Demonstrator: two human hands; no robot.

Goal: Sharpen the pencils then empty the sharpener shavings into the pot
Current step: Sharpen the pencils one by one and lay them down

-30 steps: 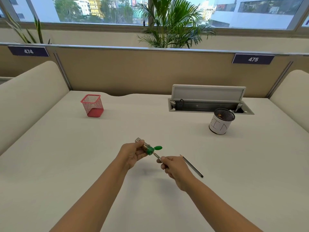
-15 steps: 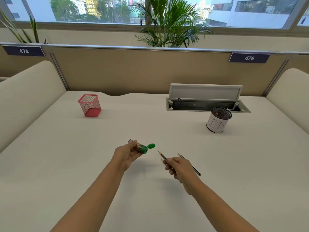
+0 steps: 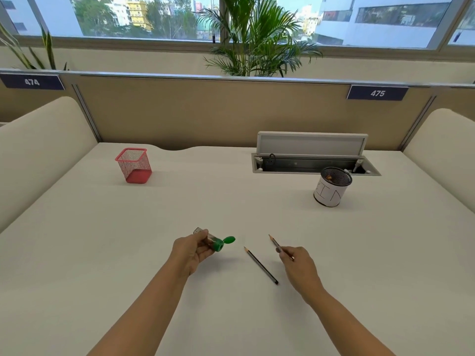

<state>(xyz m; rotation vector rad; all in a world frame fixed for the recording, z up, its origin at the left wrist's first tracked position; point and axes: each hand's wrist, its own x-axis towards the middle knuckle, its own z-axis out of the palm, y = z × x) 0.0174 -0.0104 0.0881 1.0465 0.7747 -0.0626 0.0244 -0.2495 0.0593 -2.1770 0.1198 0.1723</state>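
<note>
With both pencil tips looking sharp, one pencil (image 3: 261, 265) on the surface (image 3: 102, 240) and the other (image 3: 276, 244) pinched in the right grip (image 3: 299, 263), the left grip (image 3: 191, 249) clasps the open-lidded sharpener (image 3: 214, 242), so emptying into the pot (image 3: 331, 187) seems left

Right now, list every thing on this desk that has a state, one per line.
sharpener: held in left hand, green cap flipped open
pencil on desk: lying flat, tip pointed
second pencil: pinched by right hand, tip pointed
white pot: upright, something orange inside
red mesh holder: upright, looks empty
cable hatch: lid raised
</note>
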